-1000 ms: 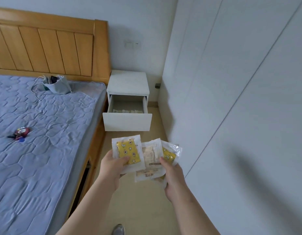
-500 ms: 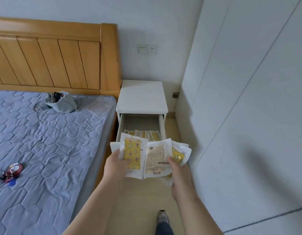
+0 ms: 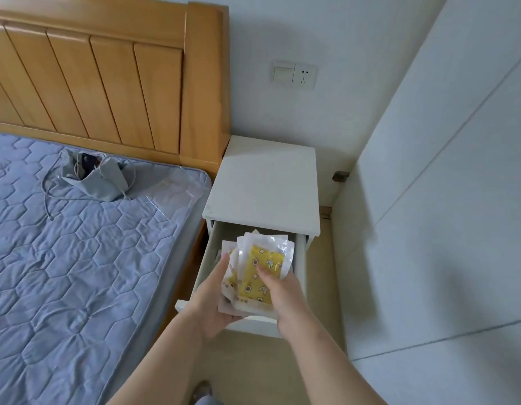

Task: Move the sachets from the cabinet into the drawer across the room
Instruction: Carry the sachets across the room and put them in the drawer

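- Clamped on the yellow sachets [image 3: 260,267]: left hand [image 3: 212,299] and right hand [image 3: 282,290] grip, over the open drawer [image 3: 300,261].
- Lower flat toward 12 o'clock, well inside it; loosen both together.

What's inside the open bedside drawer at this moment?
Only a bare strip of the drawer interior shows at the back. The sachets, gripped by the left hand and right hand, cover the rest, so contents beneath cannot be seen.

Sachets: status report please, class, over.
Left hand, right hand both grip sachets. Sachets held over open drawer, not released. No obstruction seen.
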Action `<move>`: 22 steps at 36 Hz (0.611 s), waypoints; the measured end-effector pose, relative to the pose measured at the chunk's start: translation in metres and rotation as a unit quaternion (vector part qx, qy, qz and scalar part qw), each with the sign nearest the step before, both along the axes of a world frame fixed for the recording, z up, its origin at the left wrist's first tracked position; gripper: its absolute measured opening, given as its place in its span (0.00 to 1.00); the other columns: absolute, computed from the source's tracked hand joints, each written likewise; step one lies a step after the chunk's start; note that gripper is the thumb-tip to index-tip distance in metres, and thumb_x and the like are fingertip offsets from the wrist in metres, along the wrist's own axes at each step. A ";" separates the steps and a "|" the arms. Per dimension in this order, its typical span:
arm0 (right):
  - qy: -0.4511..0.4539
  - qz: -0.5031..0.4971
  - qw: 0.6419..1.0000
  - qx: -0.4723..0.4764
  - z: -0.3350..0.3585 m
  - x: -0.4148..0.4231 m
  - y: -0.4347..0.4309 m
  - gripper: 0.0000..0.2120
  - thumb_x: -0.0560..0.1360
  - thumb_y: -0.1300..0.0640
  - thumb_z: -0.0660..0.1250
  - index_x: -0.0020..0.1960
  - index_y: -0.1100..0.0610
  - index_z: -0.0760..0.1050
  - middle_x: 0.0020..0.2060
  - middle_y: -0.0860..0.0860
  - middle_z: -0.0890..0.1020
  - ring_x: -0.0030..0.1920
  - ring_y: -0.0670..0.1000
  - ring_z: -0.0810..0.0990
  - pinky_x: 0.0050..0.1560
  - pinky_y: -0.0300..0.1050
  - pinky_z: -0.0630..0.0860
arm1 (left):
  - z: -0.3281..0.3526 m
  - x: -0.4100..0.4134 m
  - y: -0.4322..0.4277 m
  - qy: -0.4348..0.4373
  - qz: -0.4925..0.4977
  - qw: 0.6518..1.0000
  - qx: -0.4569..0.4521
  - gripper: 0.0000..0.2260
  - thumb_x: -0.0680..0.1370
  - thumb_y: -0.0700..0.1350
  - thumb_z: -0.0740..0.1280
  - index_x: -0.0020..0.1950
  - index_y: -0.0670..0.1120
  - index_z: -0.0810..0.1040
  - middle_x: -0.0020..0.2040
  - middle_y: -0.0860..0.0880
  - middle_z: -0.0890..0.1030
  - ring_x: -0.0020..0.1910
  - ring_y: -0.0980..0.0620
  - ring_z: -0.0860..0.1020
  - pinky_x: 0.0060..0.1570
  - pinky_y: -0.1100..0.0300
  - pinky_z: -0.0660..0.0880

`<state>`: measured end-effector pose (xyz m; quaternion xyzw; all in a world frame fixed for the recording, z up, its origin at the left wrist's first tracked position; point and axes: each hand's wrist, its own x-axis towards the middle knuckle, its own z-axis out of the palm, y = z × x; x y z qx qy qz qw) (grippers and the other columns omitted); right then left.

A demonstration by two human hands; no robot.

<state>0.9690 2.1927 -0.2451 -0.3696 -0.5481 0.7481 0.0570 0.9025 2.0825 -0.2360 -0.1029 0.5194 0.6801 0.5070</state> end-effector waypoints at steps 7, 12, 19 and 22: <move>-0.069 -0.033 0.995 -0.060 -0.047 -0.096 0.021 0.13 0.74 0.48 0.69 0.58 0.49 0.76 0.51 0.50 0.83 0.53 0.53 0.81 0.59 0.57 0.76 | -0.042 -0.105 0.025 0.044 0.005 0.991 -0.123 0.09 0.81 0.45 0.60 0.60 0.47 0.73 0.43 0.43 0.84 0.45 0.41 0.83 0.49 0.43 0.78; -0.099 -0.072 0.987 -0.103 -0.085 -0.129 0.039 0.07 0.76 0.52 0.67 0.54 0.49 0.78 0.46 0.49 0.84 0.48 0.51 0.83 0.55 0.55 0.78 | -0.082 -0.149 0.036 0.033 -0.011 0.979 -0.201 0.12 0.80 0.40 0.61 0.63 0.47 0.71 0.52 0.41 0.82 0.50 0.40 0.81 0.51 0.41 0.77; -0.159 -0.087 0.976 -0.122 -0.153 -0.134 0.079 0.07 0.77 0.56 0.66 0.54 0.51 0.77 0.49 0.50 0.84 0.50 0.51 0.83 0.54 0.52 0.79 | -0.150 -0.176 0.068 0.056 0.030 0.957 -0.284 0.09 0.80 0.38 0.62 0.57 0.50 0.69 0.45 0.51 0.77 0.43 0.49 0.78 0.45 0.49 0.75; -0.184 -0.079 0.972 -0.125 -0.184 -0.136 0.097 0.04 0.77 0.56 0.66 0.50 0.50 0.78 0.47 0.50 0.84 0.48 0.50 0.83 0.51 0.51 0.79 | -0.179 -0.179 0.083 0.046 0.050 0.956 -0.284 0.10 0.80 0.39 0.62 0.57 0.52 0.69 0.48 0.50 0.79 0.43 0.50 0.78 0.41 0.52 0.76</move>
